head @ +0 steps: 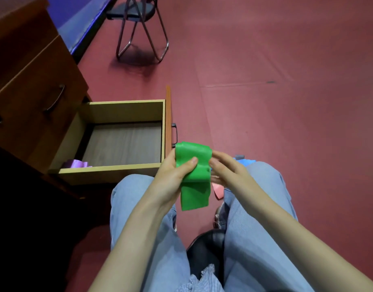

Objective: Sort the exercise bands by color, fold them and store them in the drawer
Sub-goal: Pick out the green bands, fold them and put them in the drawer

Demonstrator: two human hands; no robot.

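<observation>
Mid-frame, the green band (194,165) is half folded: left hand (173,175) pinches it under the thumb, right hand (227,171) keeps a pinching grip on its right edge. I'd square the edges before it goes in the drawer (126,102), centre left.

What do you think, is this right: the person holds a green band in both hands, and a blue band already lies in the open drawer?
Not quite. The head view shows a purple band, not a blue one, lying in the open drawer. The rest stands: the left hand and the right hand both hold the green band.
</observation>
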